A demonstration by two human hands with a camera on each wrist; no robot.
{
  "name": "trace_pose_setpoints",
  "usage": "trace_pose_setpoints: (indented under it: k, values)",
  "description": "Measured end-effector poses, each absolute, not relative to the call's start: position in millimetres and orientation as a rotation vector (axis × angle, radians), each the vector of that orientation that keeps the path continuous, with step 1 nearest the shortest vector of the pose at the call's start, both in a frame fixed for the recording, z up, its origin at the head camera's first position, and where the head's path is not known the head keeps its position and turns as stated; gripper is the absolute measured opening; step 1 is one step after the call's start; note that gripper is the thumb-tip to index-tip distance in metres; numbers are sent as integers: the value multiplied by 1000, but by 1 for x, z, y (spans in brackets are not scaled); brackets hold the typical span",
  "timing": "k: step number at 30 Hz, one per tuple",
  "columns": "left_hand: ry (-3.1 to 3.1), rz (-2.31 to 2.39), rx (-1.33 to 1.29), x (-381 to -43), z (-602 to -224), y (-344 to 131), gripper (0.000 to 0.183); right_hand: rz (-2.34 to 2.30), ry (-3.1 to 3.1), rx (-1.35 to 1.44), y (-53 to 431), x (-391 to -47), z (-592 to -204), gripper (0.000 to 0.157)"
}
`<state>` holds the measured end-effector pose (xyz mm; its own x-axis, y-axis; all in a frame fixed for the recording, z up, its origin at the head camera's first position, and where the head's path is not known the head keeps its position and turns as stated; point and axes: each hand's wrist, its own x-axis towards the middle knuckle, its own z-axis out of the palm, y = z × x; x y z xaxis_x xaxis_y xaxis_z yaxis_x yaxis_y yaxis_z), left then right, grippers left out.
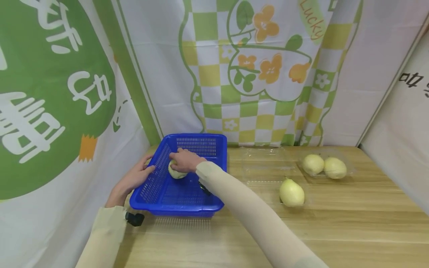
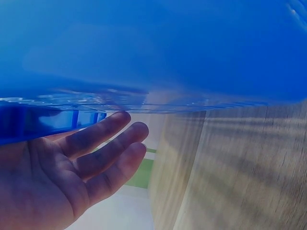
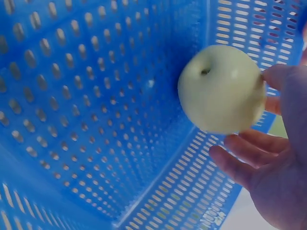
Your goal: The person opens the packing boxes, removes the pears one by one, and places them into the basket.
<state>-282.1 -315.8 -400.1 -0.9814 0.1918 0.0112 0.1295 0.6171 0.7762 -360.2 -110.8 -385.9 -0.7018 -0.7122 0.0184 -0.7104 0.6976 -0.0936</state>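
Observation:
Inside a blue perforated plastic basket (image 1: 181, 207), a pale yellow pear (image 3: 218, 91) lies against a corner of the floor and side walls. My right hand (image 1: 186, 160) reaches down into the basket and holds this pear, thumb on one side and fingertips on the other; part of the fruit is hidden beneath the hand in the head view. At the basket's left side, my left hand (image 1: 134, 178) grips the rim, its thumb over the edge. In the left wrist view its fingers (image 2: 112, 155) extend loosely below the rim outside the wall.
To the right, another pear (image 1: 292, 192) stands on an opened clear plastic container (image 1: 264, 163). Two pears (image 1: 324, 166) sit farther back in clear plastic. Printed cloth (image 1: 214, 74) hangs behind and beside the wooden table (image 1: 335, 230).

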Motion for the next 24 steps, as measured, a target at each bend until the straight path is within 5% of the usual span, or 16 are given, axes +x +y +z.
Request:
trace_pose_setpoints:
  k: [10, 24]
  values:
    - [2731, 1332, 268, -282, -400, -315, 59, -183, 2827, -1319, -100, -361, -362, 10]
    - [2707, 1363, 266, -281, -400, -314, 58, -309, 2842, -1474, -71, -358, -327, 21]
